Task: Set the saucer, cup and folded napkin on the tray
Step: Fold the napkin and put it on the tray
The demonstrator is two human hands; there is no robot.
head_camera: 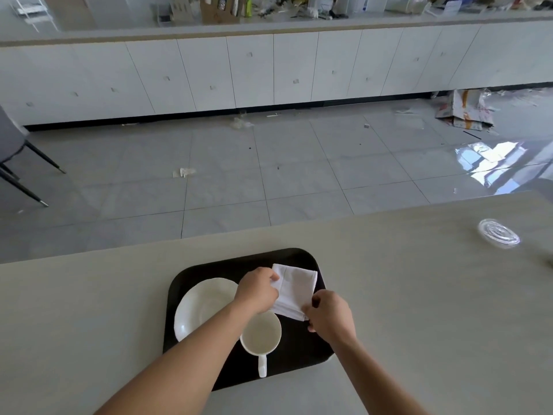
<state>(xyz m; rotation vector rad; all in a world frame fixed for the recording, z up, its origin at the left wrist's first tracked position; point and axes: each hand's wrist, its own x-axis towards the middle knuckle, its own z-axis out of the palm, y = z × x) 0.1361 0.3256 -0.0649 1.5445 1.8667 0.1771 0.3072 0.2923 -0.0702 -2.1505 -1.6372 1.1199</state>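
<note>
While the white cup [261,333] is sitting on the black tray [302,348] with its handle pointing to six o'clock, the saucer [200,307] is lying just beside it at ten o'clock. Farther in, the right hand [330,317] is pinching the folded napkin [294,290] at its five o'clock corner, and the left hand [258,290] is gripping its nine o'clock edge; the napkin is probably resting on the tray. A clear lid [498,233] is lying well apart on the table [419,295] at two o'clock.

Sitting on tray [302,350] on tabletop [419,295]: saucer [200,307] left, cup [261,335] beside it, napkin [294,290] lying behind right.
</note>
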